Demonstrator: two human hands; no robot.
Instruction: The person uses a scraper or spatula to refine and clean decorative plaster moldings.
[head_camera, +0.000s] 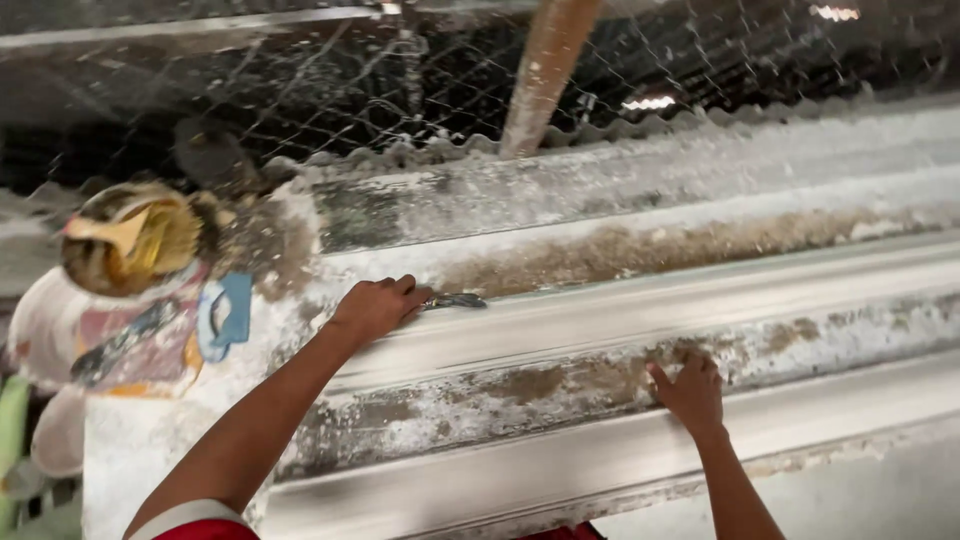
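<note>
Head view, near to far. Bottom edge: both forearms reach up from a red-and-white sleeve (190, 520) onto a long white moulding (620, 330) that runs across the frame, ridged, with brown crust patches along its grooves.

Right hand (690, 392): fingers loosely spread and half curled, flat against a lower band of the moulding, right at a brown patch (560, 385). Holds nothing; reads as a brace.

Left hand (375, 305): fingers closed round the handle of a small metal tool (455, 300), probably a scraper or trowel. Blade tip sticks out to the right and lies on the upper ledge of the moulding. Blur hides whether the edge is actually biting.

Step, my read: scraping or smoothing the ledge, mid-pass. Lots of crust left on the bands above and below, so early to middle. Next stroke wants the blade kept flat along the ridge, steady pressure, right hand holding the piece still.

Left of the moulding: blurred white sack (130, 340) with coloured print, and a straw-coloured bundle (135, 235) on top. Behind: wire mesh (300, 70) and a slanted brown pole (545, 70).
</note>
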